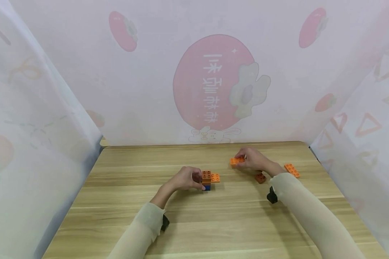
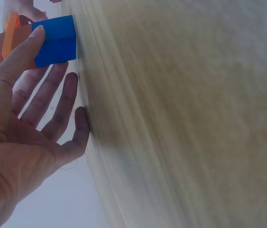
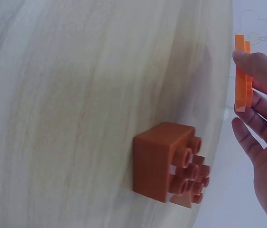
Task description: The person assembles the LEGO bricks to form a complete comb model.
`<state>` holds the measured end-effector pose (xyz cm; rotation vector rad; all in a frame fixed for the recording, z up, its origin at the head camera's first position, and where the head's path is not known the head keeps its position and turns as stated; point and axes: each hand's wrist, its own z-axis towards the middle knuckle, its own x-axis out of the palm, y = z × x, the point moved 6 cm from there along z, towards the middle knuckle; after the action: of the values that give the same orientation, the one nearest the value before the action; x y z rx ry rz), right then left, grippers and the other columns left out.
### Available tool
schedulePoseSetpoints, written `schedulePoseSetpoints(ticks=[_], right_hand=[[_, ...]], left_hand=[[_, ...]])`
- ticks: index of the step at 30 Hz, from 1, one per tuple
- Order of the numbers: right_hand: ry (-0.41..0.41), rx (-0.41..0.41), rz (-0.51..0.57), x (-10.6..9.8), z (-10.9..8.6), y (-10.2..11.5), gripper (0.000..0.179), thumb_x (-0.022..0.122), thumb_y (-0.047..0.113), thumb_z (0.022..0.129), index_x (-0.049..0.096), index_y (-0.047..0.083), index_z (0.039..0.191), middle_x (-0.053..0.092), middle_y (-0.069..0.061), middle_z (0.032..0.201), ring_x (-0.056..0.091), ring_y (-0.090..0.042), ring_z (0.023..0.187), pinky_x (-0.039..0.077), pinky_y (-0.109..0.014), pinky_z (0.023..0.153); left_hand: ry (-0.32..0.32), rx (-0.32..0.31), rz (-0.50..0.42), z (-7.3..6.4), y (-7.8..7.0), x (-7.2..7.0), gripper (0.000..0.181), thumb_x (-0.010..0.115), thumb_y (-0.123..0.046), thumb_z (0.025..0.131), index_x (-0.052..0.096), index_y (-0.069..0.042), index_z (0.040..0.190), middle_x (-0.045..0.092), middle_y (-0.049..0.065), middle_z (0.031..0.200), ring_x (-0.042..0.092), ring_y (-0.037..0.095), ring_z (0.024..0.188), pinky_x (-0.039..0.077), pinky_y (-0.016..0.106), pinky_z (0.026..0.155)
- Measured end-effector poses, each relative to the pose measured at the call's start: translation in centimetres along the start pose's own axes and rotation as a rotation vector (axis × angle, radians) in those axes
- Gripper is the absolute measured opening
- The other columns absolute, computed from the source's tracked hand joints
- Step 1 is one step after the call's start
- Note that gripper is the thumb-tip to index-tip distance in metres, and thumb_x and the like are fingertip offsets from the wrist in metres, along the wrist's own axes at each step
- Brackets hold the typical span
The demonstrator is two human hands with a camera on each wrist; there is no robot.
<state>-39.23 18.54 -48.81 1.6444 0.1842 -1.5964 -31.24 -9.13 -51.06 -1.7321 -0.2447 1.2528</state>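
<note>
My left hand point(image 1: 188, 178) grips a small stack of toy building bricks between thumb and fingers. At its bottom is a blue brick point(image 2: 55, 40), seen close in the left wrist view. Brown bricks point(image 1: 206, 175) sit above it, with a thin orange brick point(image 1: 215, 177) layered between them and sticking out to the right. Farther back and to the right, my right hand point(image 1: 253, 159) pinches another thin orange brick point(image 3: 241, 76) by its edges. In the right wrist view, that brick is tipped on edge, apart from the stack.
Brown studded bricks point(image 3: 152, 161) lie on the table under my right wrist. A flat orange brick point(image 1: 292, 170) rests beyond the right forearm. White printed cloth point(image 1: 149, 90) hangs behind the wooden table point(image 1: 194, 226) and along both sides.
</note>
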Motion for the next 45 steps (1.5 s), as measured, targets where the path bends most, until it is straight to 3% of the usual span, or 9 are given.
schedulePoseSetpoints(ticks=[11, 22, 31, 36, 45], right_hand=[[-0.036, -0.051, -0.021, -1.2, -0.2, 1.5, 0.029, 0.087, 0.023, 0.09, 0.081, 0.006, 0.113, 0.075, -0.003, 0.103, 0.066, -0.014, 0.087, 0.057, -0.036, 0.077], [-0.061, -0.108, -0.045, -2.0, -0.4, 4.2, 0.03, 0.087, 0.021, 0.09, 0.08, 0.008, 0.117, 0.076, -0.003, 0.109, 0.069, -0.017, 0.092, 0.059, -0.041, 0.08], [-0.09, -0.248, -0.045, -2.5, -0.1, 7.1, 0.032, 0.088, 0.02, 0.089, 0.079, 0.007, 0.118, 0.076, -0.004, 0.106, 0.069, -0.015, 0.089, 0.06, -0.044, 0.079], [-0.113, -0.346, -0.05, -2.4, -0.1, 8.8, 0.03, 0.088, 0.019, 0.089, 0.08, 0.006, 0.115, 0.073, -0.002, 0.1, 0.065, -0.013, 0.084, 0.059, -0.038, 0.074], [-0.092, -0.411, -0.021, -2.1, 0.0, 11.5, 0.029, 0.087, 0.02, 0.09, 0.08, 0.006, 0.114, 0.072, -0.002, 0.101, 0.063, -0.014, 0.085, 0.057, -0.037, 0.076]], left_hand=[[-0.01, 0.018, -0.003, -0.1, 0.0, 0.0, 0.026, 0.095, -0.017, 0.08, 0.073, -0.013, 0.091, 0.076, -0.005, 0.088, 0.07, 0.01, 0.082, 0.057, 0.029, 0.078], [-0.006, 0.009, -0.007, -0.1, -0.2, 0.0, 0.025, 0.094, -0.015, 0.081, 0.072, -0.013, 0.092, 0.076, -0.002, 0.088, 0.07, 0.012, 0.082, 0.057, 0.028, 0.077], [-0.004, 0.006, -0.001, -0.1, -0.1, 0.0, 0.025, 0.094, -0.015, 0.081, 0.072, -0.012, 0.093, 0.076, -0.002, 0.089, 0.07, 0.012, 0.082, 0.057, 0.028, 0.078], [-0.002, 0.009, -0.009, 0.0, -0.1, 0.0, 0.024, 0.094, -0.014, 0.082, 0.072, -0.012, 0.093, 0.076, -0.001, 0.089, 0.071, 0.011, 0.083, 0.057, 0.027, 0.078], [0.002, 0.002, 0.001, 0.0, -0.2, 0.0, 0.025, 0.094, -0.014, 0.082, 0.073, -0.009, 0.094, 0.076, -0.001, 0.089, 0.071, 0.011, 0.083, 0.057, 0.026, 0.078]])
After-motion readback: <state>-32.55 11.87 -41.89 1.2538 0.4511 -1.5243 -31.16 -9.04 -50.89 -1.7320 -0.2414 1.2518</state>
